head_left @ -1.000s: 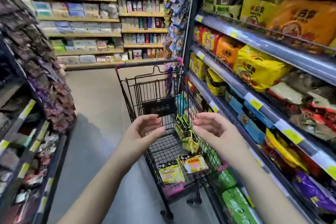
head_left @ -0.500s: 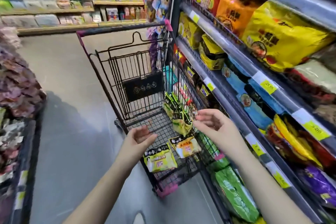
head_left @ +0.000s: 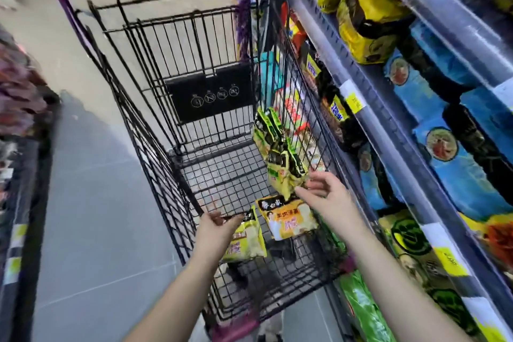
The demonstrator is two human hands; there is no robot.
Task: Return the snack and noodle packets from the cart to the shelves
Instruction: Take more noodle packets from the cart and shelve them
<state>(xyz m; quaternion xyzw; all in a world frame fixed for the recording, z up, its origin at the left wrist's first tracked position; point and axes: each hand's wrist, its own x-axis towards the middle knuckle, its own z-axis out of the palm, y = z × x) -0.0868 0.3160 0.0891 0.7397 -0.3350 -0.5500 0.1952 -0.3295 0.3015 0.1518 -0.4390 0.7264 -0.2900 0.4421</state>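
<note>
Currently I log a black wire cart (head_left: pixel 155 147): orange-yellow noodle packet (head_left: pixel 288 219) and lime-yellow packet (head_left: pixel 247 241) flat on its floor, green-yellow packet cluster (head_left: pixel 280 166) against right wall; left hand (head_left: pixel 215 228), right hand (head_left: pixel 324 194) open.

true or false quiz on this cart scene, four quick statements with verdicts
1. A pale orange packet lies flat on the floor of the cart. True.
2. The right hand grips a blue packet. False: it is open and empty, beside the green-yellow packets leaning on the cart's right wall.
3. Stocked shelves stand right of the cart. True.
4. The left hand holds the cart's handle. False: it is open, over a yellow packet inside the cart.
</note>
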